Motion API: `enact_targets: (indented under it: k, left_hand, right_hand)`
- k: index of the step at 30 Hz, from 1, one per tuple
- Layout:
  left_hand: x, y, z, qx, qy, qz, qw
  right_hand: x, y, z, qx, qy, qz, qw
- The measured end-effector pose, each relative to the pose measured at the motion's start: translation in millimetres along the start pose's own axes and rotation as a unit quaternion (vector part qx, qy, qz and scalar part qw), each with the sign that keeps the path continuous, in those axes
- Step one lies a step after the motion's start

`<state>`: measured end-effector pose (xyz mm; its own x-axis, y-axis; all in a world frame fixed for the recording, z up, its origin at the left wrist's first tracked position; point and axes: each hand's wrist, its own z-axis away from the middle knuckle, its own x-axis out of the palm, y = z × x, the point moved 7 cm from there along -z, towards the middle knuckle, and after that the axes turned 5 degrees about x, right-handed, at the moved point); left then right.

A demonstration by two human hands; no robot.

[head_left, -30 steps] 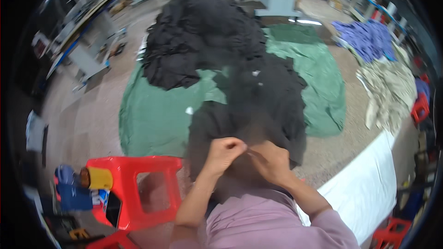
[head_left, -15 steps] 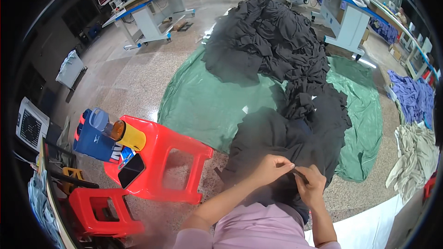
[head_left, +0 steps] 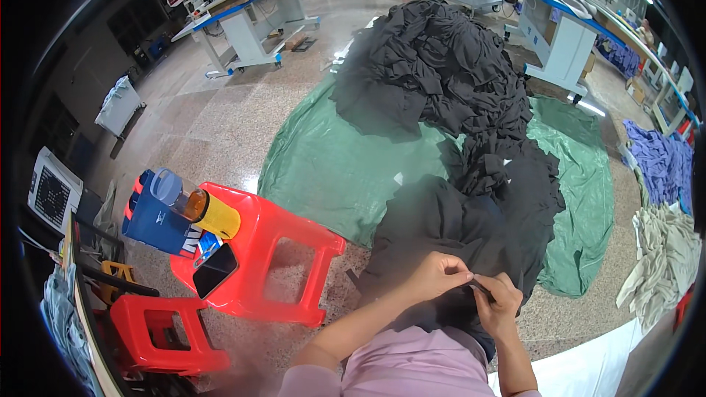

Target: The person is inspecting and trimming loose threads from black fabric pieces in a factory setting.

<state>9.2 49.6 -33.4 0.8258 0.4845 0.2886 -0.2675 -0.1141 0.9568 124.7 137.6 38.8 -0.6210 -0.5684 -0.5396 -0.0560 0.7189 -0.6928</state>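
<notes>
Black cloth [head_left: 448, 213] lies bunched over my lap and runs forward into a large heap of the same black fabric [head_left: 441, 66]. My left hand [head_left: 438, 279] pinches the edge of the lap piece between thumb and forefinger. Right beside it, fingertips almost touching, my right hand [head_left: 500, 300] grips a narrow folded bit of the same edge. Only a small dark strip of cloth shows between the two pinches. The fingers cover the rest of what they hold.
A green sheet [head_left: 331, 169] spreads under the heap. On my left, a red stool [head_left: 294, 231] carries a phone [head_left: 215, 270], a bottle with a yellow sleeve [head_left: 219, 219] and a blue bag [head_left: 156, 217]. Purple garments [head_left: 658, 158] and beige garments [head_left: 665, 257] lie at right.
The whole view has shifted slightly, so everything sits a little lower and to the right. Both hands stay on the cloth edge, with the fingers slightly rearranged.
</notes>
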Motion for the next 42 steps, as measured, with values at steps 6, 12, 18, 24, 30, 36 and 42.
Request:
enact_targets:
  k: [6,12,18,24,30,36,42]
  left_hand:
    - [4.8,21.0,9.2,0.159,0.021,-0.244,0.956]
    - [16.9,30.0,19.7,0.224,0.011,-0.306,0.925]
    - [22.5,37.9,22.6,0.287,0.003,-0.374,0.882]
    - [13.7,36.6,22.4,0.255,0.041,-0.290,0.922]
    - [-5.6,0.6,27.2,0.042,0.131,-0.143,0.980]
    - [-30.6,-23.6,29.5,-0.034,0.106,-0.170,0.979]
    - [-16.6,-20.5,14.6,-0.122,-0.055,-0.436,0.890]
  right_hand:
    - [1.4,4.0,1.3,0.023,-0.014,-0.007,1.000]
    - [-2.7,10.5,3.2,0.017,-0.021,-0.019,0.999]
    - [-1.8,8.3,-3.9,0.029,-0.023,-0.018,0.999]
    - [22.1,40.5,3.6,0.233,-0.042,-0.222,0.946]
    - [39.0,52.1,19.0,0.296,-0.052,-0.241,0.923]
    - [12.6,12.0,29.6,0.142,-0.030,-0.092,0.985]
    - [22.7,-10.9,39.7,0.066,-0.080,-0.050,0.993]
